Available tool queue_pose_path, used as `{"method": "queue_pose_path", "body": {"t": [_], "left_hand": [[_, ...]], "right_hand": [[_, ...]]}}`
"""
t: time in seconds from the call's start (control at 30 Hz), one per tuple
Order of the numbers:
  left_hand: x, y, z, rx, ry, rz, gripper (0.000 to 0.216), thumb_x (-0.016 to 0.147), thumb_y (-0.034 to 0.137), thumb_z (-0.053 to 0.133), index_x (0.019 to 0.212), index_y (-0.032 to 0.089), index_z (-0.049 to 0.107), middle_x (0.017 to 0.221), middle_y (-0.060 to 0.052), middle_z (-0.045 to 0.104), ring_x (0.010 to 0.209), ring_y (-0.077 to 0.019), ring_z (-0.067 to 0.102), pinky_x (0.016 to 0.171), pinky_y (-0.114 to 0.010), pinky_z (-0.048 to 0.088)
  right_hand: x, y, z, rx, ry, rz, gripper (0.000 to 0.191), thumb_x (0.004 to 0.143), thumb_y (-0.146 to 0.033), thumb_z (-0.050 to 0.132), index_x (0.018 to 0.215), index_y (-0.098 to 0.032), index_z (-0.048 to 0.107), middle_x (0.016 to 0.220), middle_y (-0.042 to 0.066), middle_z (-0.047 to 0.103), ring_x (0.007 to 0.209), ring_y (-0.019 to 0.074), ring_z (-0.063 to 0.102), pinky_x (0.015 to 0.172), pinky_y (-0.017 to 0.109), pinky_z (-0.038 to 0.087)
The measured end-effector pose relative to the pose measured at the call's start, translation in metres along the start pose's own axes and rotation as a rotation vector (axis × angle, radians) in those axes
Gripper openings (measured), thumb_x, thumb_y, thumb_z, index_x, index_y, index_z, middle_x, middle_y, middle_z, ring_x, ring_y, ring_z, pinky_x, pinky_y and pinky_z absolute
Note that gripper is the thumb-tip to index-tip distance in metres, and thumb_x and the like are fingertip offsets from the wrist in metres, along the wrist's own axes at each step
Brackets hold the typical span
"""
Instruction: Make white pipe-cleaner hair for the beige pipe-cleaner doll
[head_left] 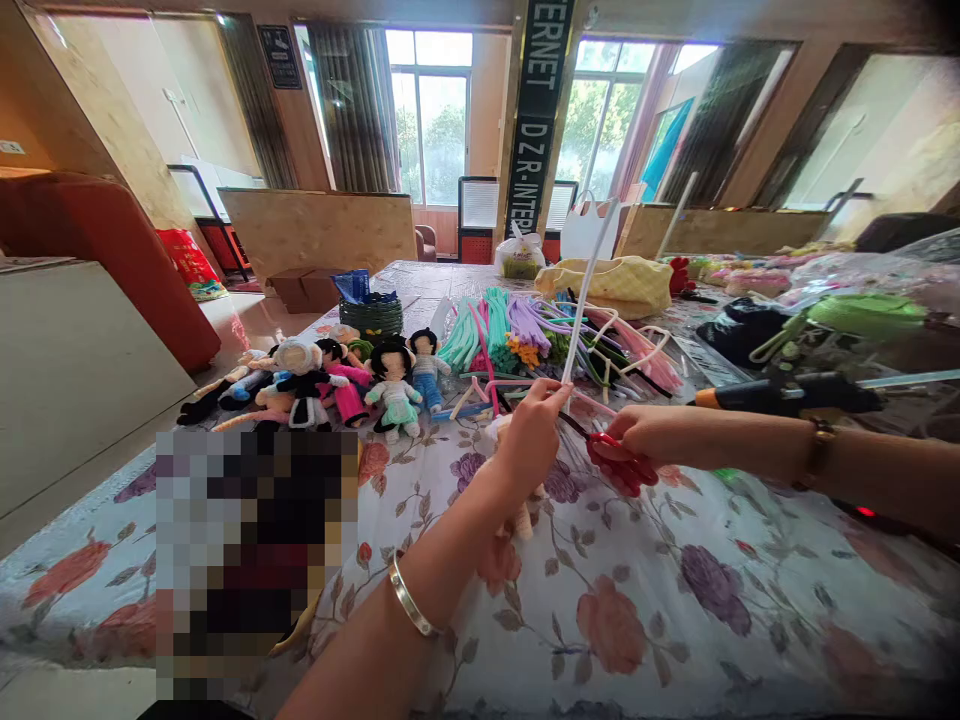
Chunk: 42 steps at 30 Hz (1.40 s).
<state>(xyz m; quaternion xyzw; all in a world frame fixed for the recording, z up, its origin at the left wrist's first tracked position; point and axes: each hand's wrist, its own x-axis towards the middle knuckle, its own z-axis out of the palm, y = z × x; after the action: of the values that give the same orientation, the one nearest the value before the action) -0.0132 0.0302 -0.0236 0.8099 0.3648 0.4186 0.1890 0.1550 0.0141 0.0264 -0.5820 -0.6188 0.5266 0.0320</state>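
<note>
My left hand pinches the lower end of long white pipe cleaners, which rise at a slant above the table. Close beside it, my right hand is wrapped round red-handled scissors. Their dark blades point left toward the pipe cleaners near my left fingertips. Whether the blades touch them I cannot tell. A pale doll lies on the flowered tablecloth, mostly hidden behind my left hand and wrist.
Several small dolls stand and lie at the left. Behind my hands are bundles of coloured pipe cleaners, a dark green basket and a yellow cloth bag. A black-and-orange glue gun lies beyond my right forearm. A blurred patch covers the left front.
</note>
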Motion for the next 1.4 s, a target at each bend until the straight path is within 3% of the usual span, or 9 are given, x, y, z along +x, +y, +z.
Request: {"method": "queue_pose_path", "body": {"t": [0.2,0.37,0.67,0.83,0.97,1.2,1.3,1.4], "left_hand": [[-0.001,0.0,0.0,0.032,-0.004,-0.01,0.065,0.065,-0.007,0.032,0.122,0.013,0.056,0.116,-0.01,0.054,0.1,-0.0166,0.058,0.092,-0.029,0.046],[-0.002,0.001,-0.001,0.048,-0.008,-0.028,0.063,0.066,-0.007,0.031,0.122,0.011,0.057,0.116,-0.012,0.055,0.099,-0.017,0.058,0.091,-0.029,0.046],[-0.001,0.005,-0.002,0.061,-0.009,-0.05,0.063,0.068,-0.007,0.033,0.124,0.009,0.056,0.117,-0.012,0.056,0.106,-0.0191,0.057,0.096,-0.029,0.044],[-0.001,0.005,-0.001,0.051,-0.011,-0.079,0.062,0.069,-0.005,0.032,0.124,0.011,0.056,0.121,-0.01,0.056,0.108,-0.019,0.057,0.098,-0.029,0.043],[-0.001,0.005,-0.002,0.044,-0.047,-0.055,0.067,0.067,-0.006,0.032,0.126,0.013,0.054,0.126,-0.01,0.054,0.108,-0.0184,0.057,0.098,-0.028,0.043],[-0.003,0.005,-0.001,-0.063,-0.065,-0.019,0.08,0.064,-0.01,0.032,0.138,0.019,0.038,0.13,-0.008,0.053,0.108,-0.0165,0.058,0.092,-0.027,0.046],[-0.002,0.002,0.002,-0.094,-0.024,-0.015,0.073,0.066,-0.009,0.032,0.131,0.02,0.044,0.125,-0.009,0.055,0.102,-0.0159,0.06,0.085,-0.026,0.048],[0.0,0.002,0.003,-0.108,0.038,-0.024,0.056,0.073,-0.007,0.034,0.12,0.018,0.053,0.111,-0.008,0.06,0.094,-0.0148,0.061,0.082,-0.026,0.049]], "right_hand": [[0.007,0.005,0.0,-0.048,0.093,0.042,0.011,0.06,-0.013,0.056,0.05,-0.015,0.058,0.049,0.003,0.054,0.037,0.0063,0.033,0.039,0.024,0.034],[0.009,0.008,0.001,-0.018,0.107,0.047,0.018,0.061,-0.019,0.061,0.045,-0.018,0.053,0.043,0.002,0.05,0.039,0.0093,0.039,0.038,0.024,0.035],[-0.001,0.001,0.006,0.138,-0.041,-0.028,0.028,0.068,-0.03,0.066,0.049,-0.016,0.053,0.052,0.005,0.058,0.046,0.0115,0.052,0.046,0.025,0.043],[-0.004,0.009,0.009,0.176,-0.057,-0.07,0.026,0.07,-0.037,0.065,0.058,-0.014,0.059,0.057,0.005,0.059,0.051,0.0118,0.054,0.052,0.025,0.044],[-0.008,0.012,0.015,-0.055,0.081,-0.045,0.028,0.074,-0.035,0.058,0.054,-0.016,0.055,0.054,0.004,0.058,0.051,0.0132,0.053,0.05,0.025,0.04],[-0.021,0.008,0.035,-0.861,0.417,-0.174,0.032,0.082,-0.027,0.044,0.056,-0.016,0.059,0.059,0.009,0.065,0.052,0.0158,0.053,0.05,0.028,0.027],[-0.024,0.006,0.045,-0.962,0.493,-0.14,0.031,0.083,-0.028,0.045,0.06,-0.016,0.063,0.064,0.011,0.068,0.055,0.0179,0.058,0.049,0.029,0.025],[-0.026,0.005,0.049,-0.973,0.471,-0.133,0.034,0.083,-0.028,0.047,0.054,-0.018,0.061,0.058,0.008,0.066,0.054,0.0185,0.059,0.05,0.029,0.026]]}}
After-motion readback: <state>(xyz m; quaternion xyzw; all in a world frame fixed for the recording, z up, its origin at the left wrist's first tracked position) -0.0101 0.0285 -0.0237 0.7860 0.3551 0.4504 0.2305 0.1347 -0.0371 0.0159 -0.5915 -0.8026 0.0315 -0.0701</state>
